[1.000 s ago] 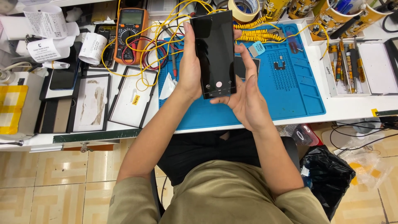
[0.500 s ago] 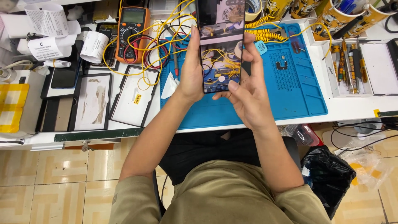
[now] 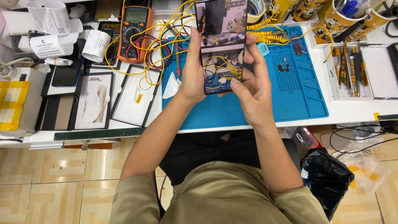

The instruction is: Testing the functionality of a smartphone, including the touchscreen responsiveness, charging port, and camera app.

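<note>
- Phone (image 3: 223,43) held up over the blue mat (image 3: 306,99), screen facing the camera, tilted upright-ish, well clear of the surface
- Left hand (image 3: 191,72) wrapped round the left edge, thumb along the side, fingers hidden behind the back; grip closed on the phone
- Right hand (image 3: 251,89) cradling the lower right corner, one fingertip resting on the glass near the bottom, other fingers up the right edge; grip closed on it too, though looser by the look of it
- Screen lit and showing a live camera view of the bench clutter, so powered on
- Handling guess: thin, stiff slab, light enough for one hand, but glass front and glossy sides look slippery; fragile if dropped onto the tools below
- Best hold, probably: by the two long edges, pinched between thumb and fingers, palm under the lower end; away from the glass face unless tapping
- Worth avoiding: squeezing the middle of the screen or bending it, can't tell whether the back is fully sealed
- Around it: multimeter (image 3: 133,29) with red and yellow leads (image 3: 157,45) to the left, bare frames (image 3: 134,95) laid out beside the mat, tape roll (image 3: 258,8) behind, screwdrivers (image 3: 348,68) in a tray to the right
- Soft mat straight underneath, so a decent landing spot if set down flat
</note>
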